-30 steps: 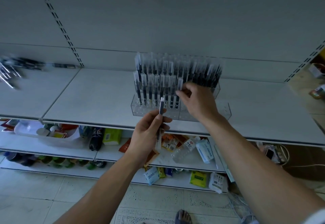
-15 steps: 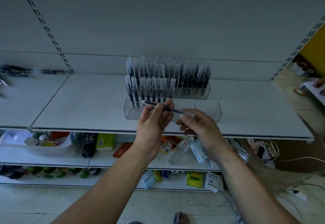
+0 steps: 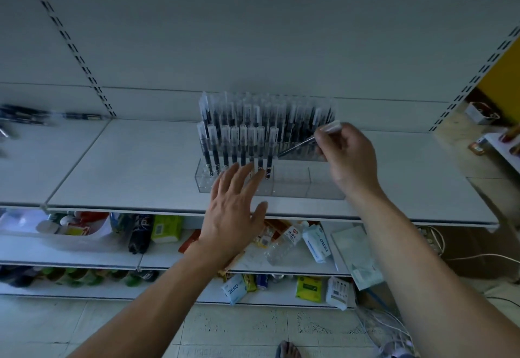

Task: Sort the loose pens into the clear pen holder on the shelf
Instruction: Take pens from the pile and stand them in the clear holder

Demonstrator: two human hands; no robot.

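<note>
Loose pens (image 3: pixel 25 117) far left of frame on shelf (image 3: pixel 126 166), blurred. Left hand (image 3: pixel 233 211) centre, fingers spread, empty, fingertips at pen holder (image 3: pixel 292 186) front. Right hand (image 3: pixel 349 155) pinches pen (image 3: pixel 298 146), slanted, tip down-left toward empty slots beside front row.

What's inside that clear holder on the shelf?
Capped black pens stand upright in the clear holder, filling its back rows and front left. Its front-right slots show none. The left hand covers some front slots.

Bare shelf (image 3: pixel 126 166) beside pen holder (image 3: pixel 292 186) (upright pens (image 3: pixel 242 144) inside)
</note>
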